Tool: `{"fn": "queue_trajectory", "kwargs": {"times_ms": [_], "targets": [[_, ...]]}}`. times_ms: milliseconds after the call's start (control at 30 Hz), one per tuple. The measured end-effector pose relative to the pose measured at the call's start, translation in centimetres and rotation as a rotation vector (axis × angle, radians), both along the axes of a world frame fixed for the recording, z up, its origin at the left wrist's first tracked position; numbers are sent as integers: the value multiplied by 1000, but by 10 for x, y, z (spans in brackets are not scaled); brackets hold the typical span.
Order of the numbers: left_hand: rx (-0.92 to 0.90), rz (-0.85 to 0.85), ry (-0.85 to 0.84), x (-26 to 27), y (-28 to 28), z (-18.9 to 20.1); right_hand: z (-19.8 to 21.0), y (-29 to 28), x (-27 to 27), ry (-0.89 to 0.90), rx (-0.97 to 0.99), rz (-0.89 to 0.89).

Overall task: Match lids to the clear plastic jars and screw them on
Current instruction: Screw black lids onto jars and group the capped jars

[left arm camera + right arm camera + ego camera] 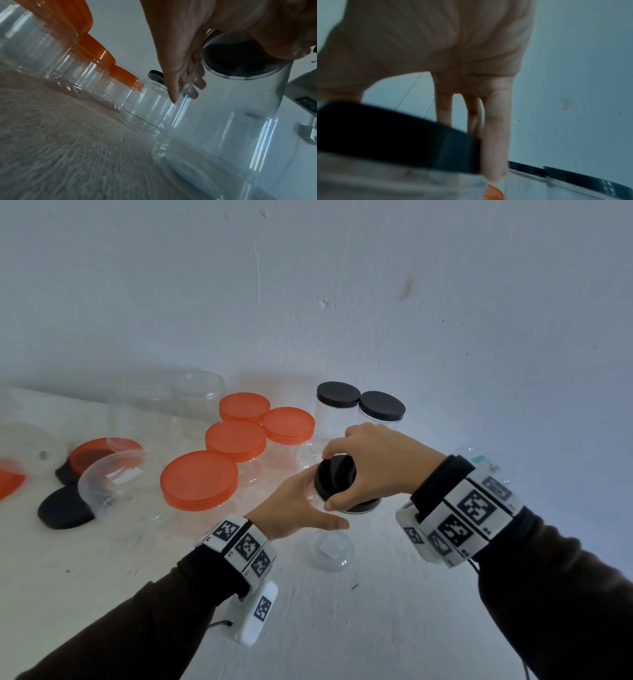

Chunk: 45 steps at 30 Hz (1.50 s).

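A: Which hands are holding what in this figure?

B: The right hand (373,460) is curling its fingers (494,142) and thumb round the rim of the black lid (337,477), which is sitting on the mouth of a clear jar (330,549). The left hand (294,508) is wrapping the jar's wall just under the lid, thumb on the near side, the other fingers showing through the plastic in the left wrist view.

A: And where is the jar standing?

B: It is standing upright on the white worktop (102,577), near its front, just beside the orange-lidded jars (233,440). Two black-lidded jars (359,405) are standing behind it by the wall. Loose lids (65,510) and an open jar lying on its side (109,481) are resting at the left.

A: How is this jar likely to be handling?

B: Empty and thin-walled, it is probably very light, smooth and a little slippery, and apt to flex if squeezed. The sounder hold is high on the wall, close to the stiffer threaded neck, as the left hand is doing; the lid is rigid and best taken by its edge.

A: Is the lid seated?

B: It is looking slightly tilted; how far the thread is engaging cannot be told.
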<state>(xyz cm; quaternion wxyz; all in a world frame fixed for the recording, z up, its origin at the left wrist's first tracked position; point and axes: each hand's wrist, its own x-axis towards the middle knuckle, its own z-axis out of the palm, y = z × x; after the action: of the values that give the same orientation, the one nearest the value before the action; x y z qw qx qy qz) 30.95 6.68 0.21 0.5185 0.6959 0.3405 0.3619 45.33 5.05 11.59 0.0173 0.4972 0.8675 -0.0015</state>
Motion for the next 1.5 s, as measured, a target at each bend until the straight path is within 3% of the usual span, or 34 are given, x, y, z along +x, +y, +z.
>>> {"fn": "queue_trajectory", "kwargs": {"times_ms": [233,300,367,433,833,933,1033,1133,1400,1467,1500], "targets": [[11,3,45,-2,-2,4,-12,-8,-10,-106,141,-134],[10,-22,59,-2,-1,4,-5,-6,-2,-134,-14,-92],[13,-18,70,-3,0,3,6,-4,6,-54,-266,12],[8,-19,69,-3,0,2,12,-2,9,8,-354,76],[21,36,47,0,-8,-1,-9,-10,-7,-4,89,-99],[38,28,68,-1,-6,0,2,-7,-1,-128,-67,-72],[76,37,115,-2,-6,0,14,-5,6,-68,-358,38],[82,33,109,0,-8,0,13,-3,7,3,-278,61],[63,50,87,2,-11,-2,-11,-10,-2,-37,133,-113],[64,55,104,2,-11,-2,-6,-11,2,-113,74,-89],[70,61,116,1,-10,-2,-1,-11,6,-113,-53,-60]]}}
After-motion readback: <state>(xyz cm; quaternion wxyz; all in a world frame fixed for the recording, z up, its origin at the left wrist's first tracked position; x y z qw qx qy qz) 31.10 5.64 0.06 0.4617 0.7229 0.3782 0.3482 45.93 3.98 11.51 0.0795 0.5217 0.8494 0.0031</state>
